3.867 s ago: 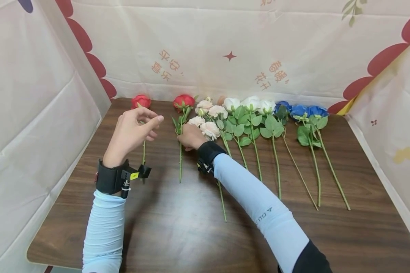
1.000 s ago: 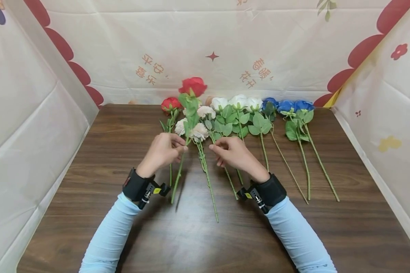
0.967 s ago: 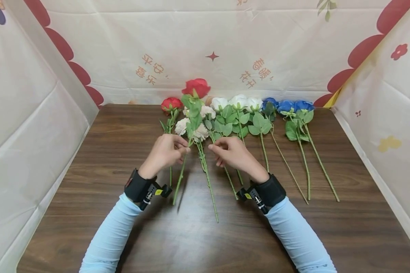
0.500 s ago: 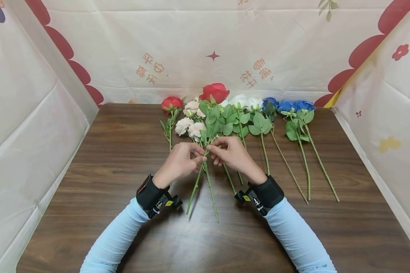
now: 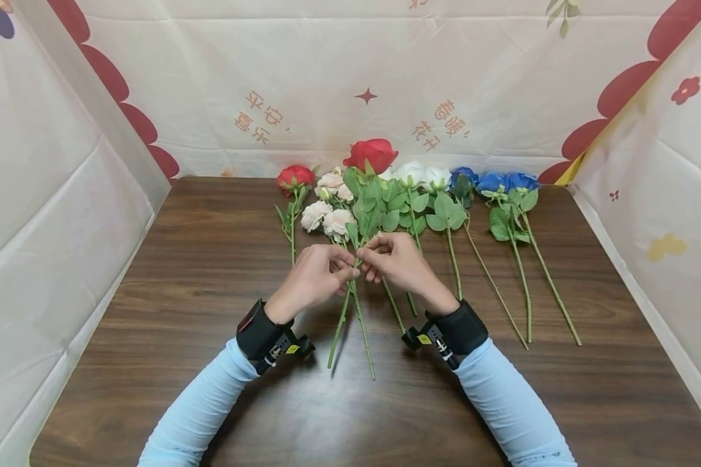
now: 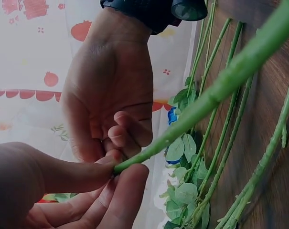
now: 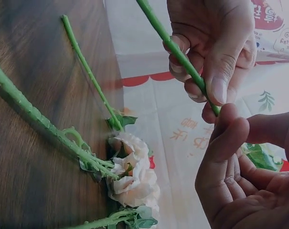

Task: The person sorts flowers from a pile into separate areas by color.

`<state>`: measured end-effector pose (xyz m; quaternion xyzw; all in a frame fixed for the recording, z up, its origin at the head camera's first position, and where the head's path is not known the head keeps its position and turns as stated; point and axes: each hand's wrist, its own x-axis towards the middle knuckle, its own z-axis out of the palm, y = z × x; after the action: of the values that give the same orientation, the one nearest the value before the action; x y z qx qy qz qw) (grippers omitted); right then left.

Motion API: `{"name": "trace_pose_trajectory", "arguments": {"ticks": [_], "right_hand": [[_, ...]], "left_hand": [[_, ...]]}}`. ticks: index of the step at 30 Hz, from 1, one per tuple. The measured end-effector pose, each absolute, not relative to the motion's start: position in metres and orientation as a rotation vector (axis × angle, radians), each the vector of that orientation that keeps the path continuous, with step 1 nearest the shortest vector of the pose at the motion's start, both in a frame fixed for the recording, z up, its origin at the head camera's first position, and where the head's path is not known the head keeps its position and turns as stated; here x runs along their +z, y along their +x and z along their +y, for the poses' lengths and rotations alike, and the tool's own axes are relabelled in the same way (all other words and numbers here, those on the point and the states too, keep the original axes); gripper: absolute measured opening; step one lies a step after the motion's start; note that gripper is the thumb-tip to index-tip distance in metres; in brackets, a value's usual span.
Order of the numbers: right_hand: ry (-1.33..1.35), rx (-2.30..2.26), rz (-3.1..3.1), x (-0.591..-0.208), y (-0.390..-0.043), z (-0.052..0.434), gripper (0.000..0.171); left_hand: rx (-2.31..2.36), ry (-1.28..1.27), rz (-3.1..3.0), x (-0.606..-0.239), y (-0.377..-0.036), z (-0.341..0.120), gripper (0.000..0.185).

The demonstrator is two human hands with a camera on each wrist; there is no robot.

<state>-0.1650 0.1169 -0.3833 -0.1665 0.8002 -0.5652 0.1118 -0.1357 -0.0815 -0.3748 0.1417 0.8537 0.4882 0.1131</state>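
A red rose (image 5: 370, 155) with a green, leafy stem is held upright at a slant over the table. My left hand (image 5: 312, 275) pinches its stem between thumb and fingers, clearest on the stem (image 6: 201, 102) in the left wrist view. Just above that grip, my right hand (image 5: 400, 263) has thumb and index finger together on the same stem; the right wrist view shows these fingertips meeting around it. Behind and left of the held rose lies a spray of pale pink flowers (image 5: 337, 222). Another red rose (image 5: 296, 176) lies farther left.
White roses (image 5: 411, 172) and blue roses (image 5: 518, 182) lie in a row along the back right, their stems pointing toward me. Everything lies on a dark wooden table (image 5: 210, 220). Printed cloth (image 5: 304, 58) closes off the back and sides.
Earlier the right hand was at a red rose on the table. My left hand has since carried a raised red rose rightward, over the pink flowers, to my nearly still right hand.
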Motion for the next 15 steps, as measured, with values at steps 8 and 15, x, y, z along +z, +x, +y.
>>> {"name": "trace_pose_trajectory", "arguments": {"ticks": [8, 15], "right_hand": [[-0.419, -1.716, 2.302, -0.382, -0.166, 0.118, 0.020], [-0.359, -1.698, 2.292, -0.394, -0.169, 0.116, 0.021]], "left_hand": [[1.400, 0.487, 2.493, -0.372, -0.139, -0.086, 0.021], [1.344, 0.379, 2.592, -0.356, -0.158, -0.131, 0.021]]}}
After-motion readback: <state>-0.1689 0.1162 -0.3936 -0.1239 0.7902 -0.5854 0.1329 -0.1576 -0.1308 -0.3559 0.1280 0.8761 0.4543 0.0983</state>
